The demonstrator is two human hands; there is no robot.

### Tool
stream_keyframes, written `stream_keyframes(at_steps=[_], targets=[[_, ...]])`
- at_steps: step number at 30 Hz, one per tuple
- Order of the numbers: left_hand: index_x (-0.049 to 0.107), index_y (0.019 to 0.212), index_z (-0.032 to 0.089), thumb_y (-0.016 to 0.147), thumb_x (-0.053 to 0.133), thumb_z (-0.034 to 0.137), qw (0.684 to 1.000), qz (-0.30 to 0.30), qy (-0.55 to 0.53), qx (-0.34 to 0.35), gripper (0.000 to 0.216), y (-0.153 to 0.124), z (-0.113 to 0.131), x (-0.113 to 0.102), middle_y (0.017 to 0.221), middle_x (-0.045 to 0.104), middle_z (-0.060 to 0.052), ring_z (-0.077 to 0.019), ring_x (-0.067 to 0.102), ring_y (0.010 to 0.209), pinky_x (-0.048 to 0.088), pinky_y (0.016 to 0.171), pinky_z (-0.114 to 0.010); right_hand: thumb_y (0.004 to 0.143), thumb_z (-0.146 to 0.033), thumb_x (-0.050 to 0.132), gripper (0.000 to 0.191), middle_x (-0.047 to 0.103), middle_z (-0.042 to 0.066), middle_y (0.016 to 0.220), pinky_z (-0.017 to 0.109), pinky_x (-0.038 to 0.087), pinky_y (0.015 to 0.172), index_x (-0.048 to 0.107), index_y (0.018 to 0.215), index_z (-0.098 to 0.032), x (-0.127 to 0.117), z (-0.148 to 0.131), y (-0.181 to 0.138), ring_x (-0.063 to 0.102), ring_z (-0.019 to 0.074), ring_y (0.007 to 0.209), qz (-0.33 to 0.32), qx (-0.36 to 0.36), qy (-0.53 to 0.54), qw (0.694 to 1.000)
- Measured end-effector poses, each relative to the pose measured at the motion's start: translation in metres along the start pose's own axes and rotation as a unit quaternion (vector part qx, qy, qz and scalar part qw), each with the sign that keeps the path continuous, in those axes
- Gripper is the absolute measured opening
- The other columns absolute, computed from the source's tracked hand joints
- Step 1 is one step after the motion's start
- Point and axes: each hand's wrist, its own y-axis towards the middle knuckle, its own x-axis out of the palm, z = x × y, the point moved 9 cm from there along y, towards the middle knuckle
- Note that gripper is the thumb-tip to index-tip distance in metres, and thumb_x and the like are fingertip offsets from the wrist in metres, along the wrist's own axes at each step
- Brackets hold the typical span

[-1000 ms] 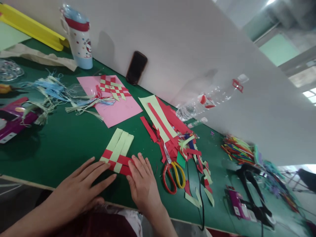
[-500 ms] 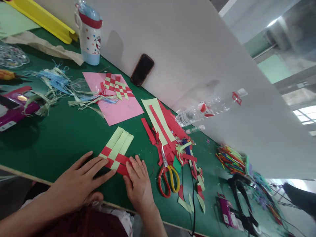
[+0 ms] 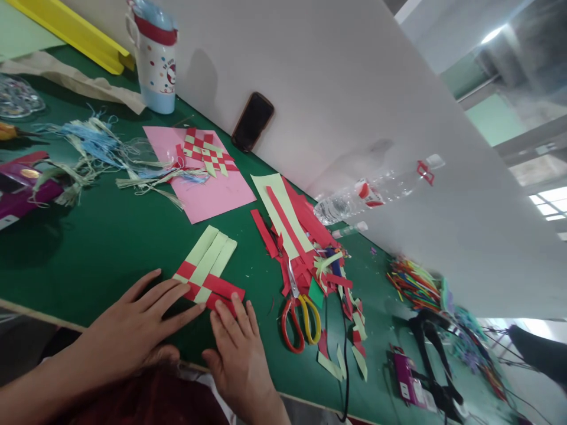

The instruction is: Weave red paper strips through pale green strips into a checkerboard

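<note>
A small weave of pale green and red paper strips (image 3: 207, 273) lies on the green table (image 3: 110, 242) near its front edge. My left hand (image 3: 139, 321) rests flat beside it, fingers stretched out, fingertips touching the weave's lower left red strips. My right hand (image 3: 237, 351) lies flat too, fingers spread, their tips on the lower red strip end. Neither hand grips anything.
Red-and-yellow scissors (image 3: 297, 310) lie right of the weave amid loose red and green strips (image 3: 295, 227). A finished weave (image 3: 206, 152) sits on pink paper (image 3: 208, 189). Thread bundles (image 3: 95, 153), a mug (image 3: 156, 59), a phone (image 3: 252, 121), a plastic bottle (image 3: 372, 192), coloured sticks (image 3: 414, 280).
My right hand has slid back toward me and slightly left, uncovering more of the red strip. The left hand has stayed nearly in place. The view shifted a little.
</note>
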Motion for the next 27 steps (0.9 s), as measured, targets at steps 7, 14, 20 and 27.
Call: stream_keyframes(at_steps=[7, 14, 20, 27], targets=[[0.055, 0.136, 0.043, 0.082, 0.054, 0.074, 1.0, -0.01, -0.01, 0.0, 0.063, 0.0, -0.001, -0.001, 0.126, 0.067, -0.002, -0.0266, 0.052, 0.123, 0.009, 0.122, -0.048, 0.097, -0.025, 0.053, 0.046, 0.05, 0.009, 0.151, 0.054, -0.002, 0.125, 0.051, 0.141, -0.011, 0.004, 0.0, -0.006, 0.027, 0.0269, 0.15, -0.007, 0.003, -0.004, 1.0], [0.047, 0.144, 0.042, 0.087, 0.053, 0.069, 0.999, -0.01, 0.028, 0.032, 0.063, -0.001, 0.002, -0.002, 0.135, 0.06, -0.005, -0.0293, 0.05, 0.128, 0.012, 0.121, -0.052, 0.097, -0.032, 0.055, 0.05, 0.048, 0.008, 0.152, 0.056, 0.006, 0.125, 0.049, 0.143, -0.011, -0.003, 0.004, -0.008, 0.022, 0.0298, 0.151, -0.016, 0.01, 0.032, 0.999], [0.044, 0.148, 0.026, 0.095, 0.046, 0.058, 0.999, -0.002, 0.046, 0.009, 0.062, -0.008, -0.015, -0.012, 0.138, 0.059, -0.011, -0.0328, 0.048, 0.133, 0.018, 0.12, -0.053, 0.101, -0.028, 0.047, 0.047, 0.047, 0.013, 0.152, 0.057, 0.029, 0.119, 0.047, 0.144, -0.009, -0.015, 0.015, -0.002, 0.02, 0.0315, 0.151, 0.004, 0.039, 0.022, 0.999], [0.052, 0.14, 0.023, 0.098, 0.042, 0.056, 0.998, -0.015, 0.06, 0.008, 0.055, -0.006, -0.02, -0.019, 0.142, 0.058, -0.011, -0.0326, 0.047, 0.136, 0.017, 0.121, -0.055, 0.102, -0.031, 0.047, 0.045, 0.05, 0.013, 0.15, 0.054, 0.033, 0.119, 0.05, 0.142, -0.01, -0.008, 0.014, 0.008, 0.035, 0.0295, 0.146, 0.005, 0.034, 0.019, 0.999]])
